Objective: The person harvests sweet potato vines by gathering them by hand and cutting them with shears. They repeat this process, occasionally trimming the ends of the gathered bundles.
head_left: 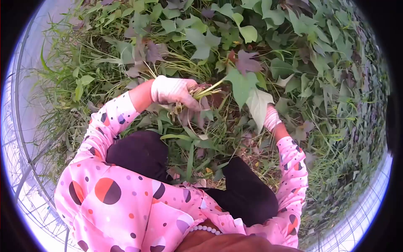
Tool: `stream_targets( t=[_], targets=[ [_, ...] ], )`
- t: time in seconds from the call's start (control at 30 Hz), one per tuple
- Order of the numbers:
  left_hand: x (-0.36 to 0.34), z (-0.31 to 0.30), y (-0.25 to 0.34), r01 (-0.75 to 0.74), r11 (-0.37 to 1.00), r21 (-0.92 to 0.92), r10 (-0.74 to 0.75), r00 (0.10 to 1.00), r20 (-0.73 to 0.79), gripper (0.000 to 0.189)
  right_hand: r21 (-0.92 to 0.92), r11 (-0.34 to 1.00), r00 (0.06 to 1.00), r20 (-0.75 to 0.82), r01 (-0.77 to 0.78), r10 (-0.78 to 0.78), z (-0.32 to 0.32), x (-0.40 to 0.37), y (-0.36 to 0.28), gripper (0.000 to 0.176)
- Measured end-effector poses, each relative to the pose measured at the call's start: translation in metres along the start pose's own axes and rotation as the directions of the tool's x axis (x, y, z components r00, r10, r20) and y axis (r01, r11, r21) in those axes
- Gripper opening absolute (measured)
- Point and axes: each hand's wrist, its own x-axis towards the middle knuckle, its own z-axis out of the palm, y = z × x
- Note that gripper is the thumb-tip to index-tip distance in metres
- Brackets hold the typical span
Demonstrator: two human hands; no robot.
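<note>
My left hand (pixel 178 91), in a pale work glove, is closed around a bunch of cut-looking vine stems (pixel 206 91). The light green stem ends stick out to the right past the fingers, and some leafy bits hang below the fist. On the right, my right hand (pixel 272 118), also gloved, reaches in among the vines. Broad lobed leaves (pixel 242 86) and a paler leaf (pixel 258 107) cover its fingers, so their grip is hidden.
Dense leafy vines (pixel 289 42) spread across the ground ahead and to the right. Grass and weeds (pixel 79 84) grow on the left beside a pale strip (pixel 37 63) with wire or frame lines (pixel 23 138). My bent knees (pixel 140 153) are close below the hands.
</note>
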Motion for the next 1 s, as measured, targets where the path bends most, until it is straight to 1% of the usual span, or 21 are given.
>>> stream_targets(
  t=[0.03,0.07,0.1,0.13,0.2,0.23,0.27,0.3,0.4,0.53,0.6,0.63,0.67,0.7,0.73,0.77,0.8,0.87,0.9,0.93,1.0],
  targets=[
    [0.022,0.017,0.007,-0.048,0.995,-0.083,0.044,0.998,-0.042,0.028,0.153,0.986,0.997,-0.048,0.061,-0.055,-0.055,-0.003,-0.027,0.037],
    [0.054,0.013,-0.006,-0.098,0.986,0.136,0.133,0.951,-0.280,0.026,0.298,0.946,0.989,-0.103,0.128,-0.102,-0.109,-0.007,-0.049,0.038],
    [0.073,0.015,0.001,-0.249,0.965,0.076,0.254,0.836,-0.486,0.025,0.587,0.788,0.981,-0.163,0.185,-0.109,0.008,0.012,-0.011,0.038],
    [0.104,-0.008,-0.008,-0.458,0.863,-0.214,0.265,0.770,-0.580,0.025,-0.127,0.892,0.768,-0.465,0.435,-0.440,0.010,0.012,-0.017,0.043],
    [0.140,-0.060,0.004,-0.362,0.932,-0.007,0.215,0.566,-0.796,0.025,0.181,0.940,0.950,-0.172,0.290,-0.260,-0.080,-0.004,-0.058,0.047],
    [0.182,-0.112,-0.016,-0.376,0.833,0.406,0.534,0.355,-0.767,0.025,0.207,0.923,0.943,-0.150,0.323,-0.297,-0.090,-0.003,-0.064,0.048],
    [0.168,-0.103,0.018,-0.373,0.905,0.205,0.354,0.390,-0.850,0.028,0.233,0.905,0.934,-0.126,0.357,-0.335,-0.095,-0.002,-0.068,0.050],
    [0.179,-0.125,0.022,-0.254,0.940,0.228,0.312,0.369,-0.876,0.032,0.185,0.890,0.893,-0.269,0.416,-0.362,-0.096,-0.005,-0.072,0.049],
    [0.211,-0.196,0.019,0.128,0.879,0.459,0.369,0.429,-0.825,0.034,0.303,0.877,0.924,-0.211,0.372,-0.319,-0.159,-0.009,-0.095,0.049],
    [0.233,-0.177,0.015,0.460,0.800,0.385,0.115,0.512,-0.851,0.038,0.278,0.846,0.700,-0.699,0.455,-0.147,-0.201,0.003,-0.116,0.042],
    [0.248,-0.164,0.001,0.467,0.792,0.393,0.128,0.503,-0.855,0.043,0.379,0.900,0.844,-0.535,0.214,0.025,-0.232,0.015,-0.121,0.031],
    [0.241,-0.154,0.005,0.455,0.818,0.353,0.076,0.523,-0.849,0.053,0.893,0.370,0.888,-0.369,0.257,0.276,-0.202,0.036,-0.111,0.028],
    [0.237,-0.148,0.008,0.456,0.816,0.355,0.074,0.527,-0.847,0.053,0.906,-0.368,0.937,-0.079,0.210,0.341,-0.172,0.056,-0.098,0.029],
    [0.234,-0.147,0.009,0.444,0.839,0.316,0.038,0.531,-0.846,0.056,0.986,0.163,0.927,-0.094,0.036,0.364,-0.180,0.061,-0.088,0.034],
    [0.233,-0.148,0.010,0.431,0.859,0.276,0.003,0.535,-0.845,0.059,0.752,0.639,0.919,-0.120,-0.163,0.375,-0.187,0.065,-0.074,0.040],
    [0.232,-0.151,0.004,0.329,0.926,0.187,-0.008,0.512,-0.859,0.059,0.699,0.697,0.957,-0.066,-0.158,0.282,-0.153,0.083,-0.046,0.044],
    [0.228,-0.154,0.007,0.340,0.912,0.230,0.024,0.516,-0.856,0.056,0.798,0.592,0.988,0.026,-0.113,0.154,-0.116,0.092,-0.020,0.039],
    [0.249,-0.187,-0.028,0.203,0.945,0.257,0.115,0.529,-0.840,0.061,0.859,0.236,0.890,0.425,-0.454,0.164,-0.113,0.105,-0.007,0.042],
    [0.261,-0.203,-0.042,0.206,0.944,0.259,0.114,0.531,-0.840,0.061,0.827,0.468,0.950,0.276,-0.312,0.147,-0.083,0.119,0.004,0.045],
    [0.273,-0.218,-0.052,0.197,0.946,0.257,0.107,0.559,-0.822,0.061,0.828,0.465,0.950,0.276,-0.313,0.149,-0.098,0.117,0.001,0.045],
    [0.276,-0.220,-0.056,0.186,0.949,0.255,0.099,0.591,-0.801,0.061,0.840,-0.094,0.838,0.541,-0.534,0.069,-0.147,0.109,-0.011,0.039]
  ],
)
